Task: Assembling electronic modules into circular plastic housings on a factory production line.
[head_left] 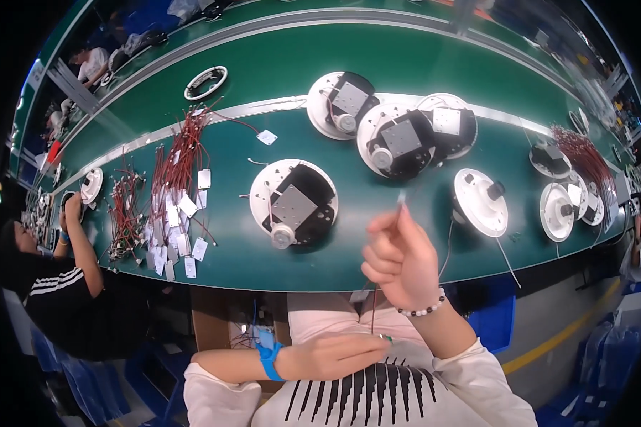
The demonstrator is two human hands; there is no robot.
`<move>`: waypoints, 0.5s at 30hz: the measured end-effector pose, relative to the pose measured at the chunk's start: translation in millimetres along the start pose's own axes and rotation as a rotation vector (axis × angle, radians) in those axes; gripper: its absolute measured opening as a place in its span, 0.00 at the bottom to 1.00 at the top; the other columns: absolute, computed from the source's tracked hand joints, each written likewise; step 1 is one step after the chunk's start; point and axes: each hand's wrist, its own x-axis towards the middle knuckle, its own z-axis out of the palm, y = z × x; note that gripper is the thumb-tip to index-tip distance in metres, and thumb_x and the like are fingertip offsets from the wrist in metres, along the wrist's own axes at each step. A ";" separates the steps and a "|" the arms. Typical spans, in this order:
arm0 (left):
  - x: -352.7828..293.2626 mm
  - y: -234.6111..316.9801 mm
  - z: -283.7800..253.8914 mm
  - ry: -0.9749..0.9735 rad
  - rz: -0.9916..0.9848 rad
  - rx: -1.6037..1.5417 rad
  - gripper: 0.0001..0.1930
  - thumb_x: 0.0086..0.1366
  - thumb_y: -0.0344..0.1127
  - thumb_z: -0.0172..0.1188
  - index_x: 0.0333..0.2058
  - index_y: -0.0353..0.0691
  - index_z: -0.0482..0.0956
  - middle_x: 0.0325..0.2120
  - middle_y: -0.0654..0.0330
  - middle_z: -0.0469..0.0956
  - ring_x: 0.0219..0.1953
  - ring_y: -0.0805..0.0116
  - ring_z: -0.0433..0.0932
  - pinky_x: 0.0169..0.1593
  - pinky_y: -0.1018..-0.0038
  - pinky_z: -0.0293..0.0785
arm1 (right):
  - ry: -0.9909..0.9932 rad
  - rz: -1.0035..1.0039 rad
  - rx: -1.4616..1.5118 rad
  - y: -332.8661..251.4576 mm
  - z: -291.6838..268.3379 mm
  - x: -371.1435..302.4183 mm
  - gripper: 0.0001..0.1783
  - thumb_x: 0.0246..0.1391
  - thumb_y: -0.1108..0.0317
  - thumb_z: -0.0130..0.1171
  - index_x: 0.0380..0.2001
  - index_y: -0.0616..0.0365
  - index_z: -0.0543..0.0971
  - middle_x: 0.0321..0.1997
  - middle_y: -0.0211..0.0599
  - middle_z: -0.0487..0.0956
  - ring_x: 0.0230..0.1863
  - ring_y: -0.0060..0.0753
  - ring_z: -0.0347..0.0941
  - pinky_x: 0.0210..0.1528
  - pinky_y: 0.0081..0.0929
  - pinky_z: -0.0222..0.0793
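Wire [374, 313], thin and dark red, spans the gap between your two hands, in front of the bench edge and above your lap. Your right hand [404, 260] is raised, thumb and forefinger brought together on a small pale piece [402, 199], blurred, with the other fingers curled; the wire's upper end passes out of sight beside this hand. Your left hand [338, 356] is low, across your body, its fingers nearly straight and side by side; the wire reaches it, but whether the fingers grip it cannot be told. Beyond your hands, on the green bench [377, 263], a round white unit [293, 203] with a black plate and grey box is nearest on your left, and a tilted white disc [481, 203] on your right. Farther back sit three similar round units [399, 135], two of them overlapping. Left of the nearest unit is a heap of red-wired modules [181, 206]; at the far left, a co-worker [57, 277] sits at the bench
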 end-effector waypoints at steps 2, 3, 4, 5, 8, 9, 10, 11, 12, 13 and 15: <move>3.7 5.9 5.2 -0.099 -0.084 -0.113 0.13 0.47 0.29 0.56 0.34 0.31 0.72 0.37 0.52 0.71 0.30 0.64 0.75 0.32 0.77 0.73 | 0.011 0.005 -0.122 0.0 3.6 -0.7 0.23 0.58 0.55 0.30 0.28 0.62 0.70 0.11 0.19 0.47 0.10 0.13 0.39 0.11 0.13 0.36; 9.5 8.5 -0.6 -0.098 -0.081 -0.122 0.13 0.47 0.29 0.56 0.34 0.31 0.72 0.37 0.52 0.71 0.30 0.64 0.75 0.32 0.77 0.73 | 0.021 0.013 -0.246 -0.5 3.0 -1.3 0.24 0.58 0.55 0.30 0.27 0.64 0.70 0.11 0.18 0.47 0.10 0.12 0.38 0.11 0.13 0.36; 15.1 10.5 -12.4 -0.081 -0.166 -0.003 0.14 0.44 0.30 0.59 0.32 0.34 0.73 0.36 0.54 0.72 0.30 0.66 0.75 0.30 0.79 0.72 | 0.019 0.040 -0.245 0.5 2.5 -1.2 0.24 0.58 0.56 0.32 0.27 0.66 0.70 0.12 0.18 0.48 0.11 0.11 0.39 0.11 0.12 0.35; 22.2 12.6 -26.5 -0.062 -0.254 0.117 0.14 0.42 0.32 0.62 0.31 0.37 0.74 0.35 0.55 0.72 0.29 0.67 0.75 0.28 0.80 0.72 | 0.015 0.071 -0.290 0.6 4.0 -2.8 0.23 0.58 0.57 0.32 0.27 0.67 0.70 0.12 0.18 0.49 0.11 0.10 0.39 0.11 0.12 0.35; 42.8 -7.3 -55.5 0.469 -0.319 0.359 0.15 0.40 0.30 0.64 0.31 0.38 0.75 0.34 0.57 0.71 0.29 0.68 0.74 0.26 0.79 0.71 | -0.009 0.138 -0.383 4.8 7.2 -7.2 0.22 0.58 0.59 0.34 0.30 0.67 0.71 0.12 0.19 0.52 0.12 0.09 0.42 0.12 0.10 0.37; 52.6 -11.0 -61.7 0.557 -0.419 0.371 0.14 0.41 0.29 0.63 0.31 0.36 0.75 0.35 0.56 0.71 0.28 0.67 0.74 0.28 0.78 0.73 | -0.014 0.150 -0.417 7.0 8.6 -7.9 0.22 0.58 0.58 0.34 0.30 0.67 0.71 0.13 0.19 0.53 0.12 0.09 0.43 0.13 0.10 0.38; 55.4 -18.2 -67.9 0.461 -0.450 0.342 0.13 0.41 0.28 0.63 0.30 0.35 0.75 0.36 0.56 0.71 0.28 0.68 0.74 0.27 0.78 0.72 | -0.011 0.155 -0.520 7.5 11.9 -9.0 0.22 0.58 0.58 0.35 0.32 0.66 0.72 0.13 0.19 0.56 0.13 0.09 0.45 0.13 0.09 0.40; 55.6 -23.2 -72.8 0.367 -0.480 0.319 0.12 0.42 0.27 0.62 0.29 0.34 0.75 0.36 0.56 0.71 0.28 0.68 0.73 0.26 0.78 0.72 | -0.018 0.158 -0.519 8.1 13.5 -8.8 0.22 0.58 0.58 0.35 0.32 0.66 0.72 0.13 0.19 0.56 0.13 0.09 0.45 0.13 0.09 0.40; 55.2 -27.4 -69.7 0.403 -0.486 0.164 0.11 0.41 0.23 0.61 0.28 0.34 0.74 0.35 0.54 0.72 0.29 0.73 0.71 0.22 0.84 0.66 | -0.023 0.192 -0.530 8.3 14.4 -8.7 0.22 0.58 0.57 0.34 0.33 0.66 0.72 0.14 0.20 0.56 0.13 0.09 0.46 0.14 0.09 0.40; 51.8 -29.1 -71.6 0.406 -0.488 0.168 0.11 0.41 0.23 0.61 0.28 0.34 0.74 0.35 0.54 0.72 0.29 0.73 0.71 0.22 0.84 0.66 | -0.027 0.225 -0.541 8.3 14.8 -8.3 0.22 0.58 0.57 0.34 0.34 0.65 0.72 0.14 0.20 0.57 0.13 0.09 0.46 0.14 0.08 0.40; 43.4 -31.6 -76.2 0.359 -0.514 0.045 0.06 0.44 0.22 0.58 0.25 0.33 0.74 0.34 0.53 0.72 0.29 0.74 0.71 0.24 0.84 0.67 | -0.108 0.257 -0.576 6.7 11.3 -9.3 0.23 0.58 0.56 0.34 0.34 0.65 0.72 0.14 0.20 0.57 0.13 0.09 0.46 0.14 0.08 0.41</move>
